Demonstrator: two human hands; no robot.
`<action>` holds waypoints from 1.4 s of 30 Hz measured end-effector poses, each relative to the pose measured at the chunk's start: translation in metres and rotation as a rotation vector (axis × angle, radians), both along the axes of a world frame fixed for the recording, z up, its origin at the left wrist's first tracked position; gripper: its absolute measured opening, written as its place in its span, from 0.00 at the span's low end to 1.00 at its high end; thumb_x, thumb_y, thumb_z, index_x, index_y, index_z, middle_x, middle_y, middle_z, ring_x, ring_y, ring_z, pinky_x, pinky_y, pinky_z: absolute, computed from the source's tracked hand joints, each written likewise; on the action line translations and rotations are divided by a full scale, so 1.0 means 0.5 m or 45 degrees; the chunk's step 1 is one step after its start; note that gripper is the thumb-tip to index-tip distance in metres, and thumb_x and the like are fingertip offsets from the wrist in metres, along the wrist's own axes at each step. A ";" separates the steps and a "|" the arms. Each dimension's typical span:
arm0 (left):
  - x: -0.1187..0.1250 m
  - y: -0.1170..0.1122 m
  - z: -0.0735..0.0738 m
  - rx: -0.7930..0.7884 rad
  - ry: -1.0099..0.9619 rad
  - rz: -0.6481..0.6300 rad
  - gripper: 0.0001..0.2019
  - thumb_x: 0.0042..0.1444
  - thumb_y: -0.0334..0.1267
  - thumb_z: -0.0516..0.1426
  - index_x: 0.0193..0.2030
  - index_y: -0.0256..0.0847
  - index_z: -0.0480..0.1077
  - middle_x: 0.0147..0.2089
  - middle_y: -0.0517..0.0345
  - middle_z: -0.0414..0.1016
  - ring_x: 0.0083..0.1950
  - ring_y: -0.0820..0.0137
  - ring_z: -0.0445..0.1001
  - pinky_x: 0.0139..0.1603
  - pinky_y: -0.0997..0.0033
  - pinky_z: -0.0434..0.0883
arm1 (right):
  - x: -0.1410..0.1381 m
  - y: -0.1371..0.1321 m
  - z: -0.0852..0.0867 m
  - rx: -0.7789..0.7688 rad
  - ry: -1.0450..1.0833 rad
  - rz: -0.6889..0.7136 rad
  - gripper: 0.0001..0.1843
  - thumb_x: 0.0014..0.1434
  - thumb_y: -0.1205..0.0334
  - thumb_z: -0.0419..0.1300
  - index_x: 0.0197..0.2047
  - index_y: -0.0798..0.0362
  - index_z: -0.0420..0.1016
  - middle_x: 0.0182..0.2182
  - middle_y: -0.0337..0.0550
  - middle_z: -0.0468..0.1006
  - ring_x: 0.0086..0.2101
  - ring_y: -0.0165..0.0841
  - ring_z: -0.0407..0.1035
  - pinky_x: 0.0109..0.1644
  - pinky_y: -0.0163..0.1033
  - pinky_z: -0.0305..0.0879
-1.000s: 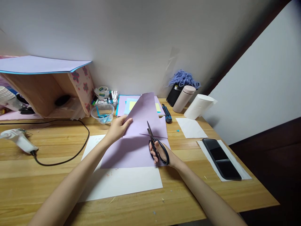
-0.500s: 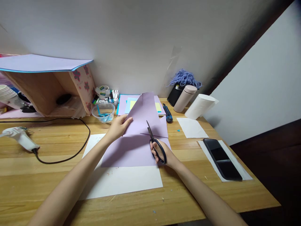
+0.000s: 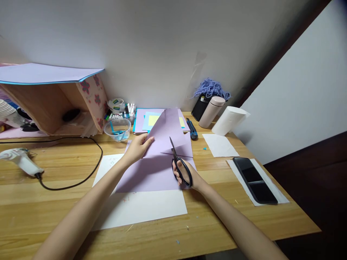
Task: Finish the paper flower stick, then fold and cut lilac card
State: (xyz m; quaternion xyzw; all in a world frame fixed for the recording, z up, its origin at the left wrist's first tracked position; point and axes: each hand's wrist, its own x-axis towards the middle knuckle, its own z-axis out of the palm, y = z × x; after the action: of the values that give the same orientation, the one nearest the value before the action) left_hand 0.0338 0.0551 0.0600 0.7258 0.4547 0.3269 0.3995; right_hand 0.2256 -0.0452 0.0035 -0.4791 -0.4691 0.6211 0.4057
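Note:
My left hand (image 3: 139, 147) pinches the left edge of a purple sheet of paper (image 3: 167, 130), which is raised and tilted, with a slit cut in from its right side. My right hand (image 3: 187, 177) grips black-handled scissors (image 3: 182, 167). Their blades are parted and lie at the slit, pointing up and away from me. Under the raised sheet lies more purple paper (image 3: 151, 177), partly in its shadow. Beneath that is a white sheet (image 3: 146, 207) with faint reddish marks. The lower blade is partly hidden by the paper.
A glue gun (image 3: 23, 162) with a black cord lies left. Behind are an open box (image 3: 92, 97), a clear plastic bowl (image 3: 117, 130), markers (image 3: 130, 109) and a blue utility knife (image 3: 192, 129). To the right stand a pale flask (image 3: 211, 112), a paper roll (image 3: 229, 121) and a phone (image 3: 255, 180).
The scissors and the raised purple sheet have barely shifted, and both hands keep their hold. The whole view has moved slightly.

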 end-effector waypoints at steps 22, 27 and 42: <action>0.007 -0.011 0.005 -0.059 0.015 -0.067 0.15 0.55 0.49 0.50 0.27 0.39 0.60 0.19 0.68 0.53 0.16 0.80 0.55 0.15 0.80 0.52 | -0.004 -0.001 -0.007 0.008 0.076 -0.044 0.31 0.46 0.30 0.51 0.30 0.53 0.60 0.16 0.29 0.60 0.12 0.21 0.55 0.15 0.29 0.60; 0.008 -0.012 0.007 -0.109 0.017 -0.058 0.15 0.55 0.49 0.50 0.27 0.39 0.59 0.18 0.69 0.53 0.15 0.80 0.54 0.13 0.81 0.51 | 0.001 -0.001 -0.015 0.005 0.081 -0.069 0.28 0.48 0.33 0.53 0.31 0.52 0.61 0.16 0.29 0.61 0.12 0.21 0.56 0.13 0.28 0.59; 0.007 -0.011 -0.002 -0.193 0.103 -0.065 0.18 0.54 0.52 0.51 0.27 0.38 0.62 0.16 0.69 0.53 0.13 0.80 0.54 0.11 0.81 0.51 | -0.007 -0.002 -0.004 -0.077 0.067 -0.047 0.34 0.42 0.26 0.48 0.29 0.52 0.60 0.14 0.27 0.59 0.11 0.21 0.55 0.14 0.30 0.61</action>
State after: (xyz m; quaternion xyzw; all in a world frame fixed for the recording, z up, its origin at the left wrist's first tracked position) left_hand 0.0373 0.0495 0.0590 0.7175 0.4752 0.2517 0.4427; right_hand 0.2219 -0.0463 0.0015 -0.4832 -0.4302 0.6399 0.4147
